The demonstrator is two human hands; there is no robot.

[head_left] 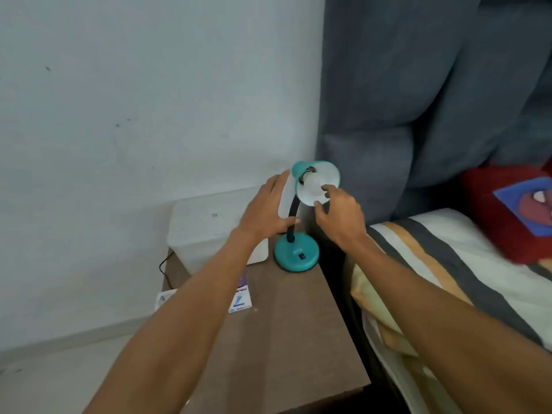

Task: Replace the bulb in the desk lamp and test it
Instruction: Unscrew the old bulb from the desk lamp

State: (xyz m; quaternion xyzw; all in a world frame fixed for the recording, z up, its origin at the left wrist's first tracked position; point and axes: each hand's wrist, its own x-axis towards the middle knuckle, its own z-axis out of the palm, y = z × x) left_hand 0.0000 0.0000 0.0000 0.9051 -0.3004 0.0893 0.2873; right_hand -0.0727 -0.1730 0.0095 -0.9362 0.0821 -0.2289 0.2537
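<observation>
A teal desk lamp stands on a brown bedside table [286, 339]; its round base [296, 254] carries a small black switch. A black bendy neck [292, 215] rises to the teal shade [327, 172], which is tilted towards me. Inside the shade sits a white bulb [313, 184], unlit. My right hand [339, 215] reaches into the shade, thumb and fingertips closed around the bulb's front. My left hand [265, 206] is spread flat beside the shade's left rim, fingers apart, holding nothing. A bulb carton [240, 294] lies on the table, partly hidden under my left forearm.
A white lidded box [206, 222] stands at the back of the table against the wall. A black cord [164, 268] runs down behind the table. To the right are a bed with a striped sheet [448, 264], a red cushion [507, 210] and a grey headboard [418, 85].
</observation>
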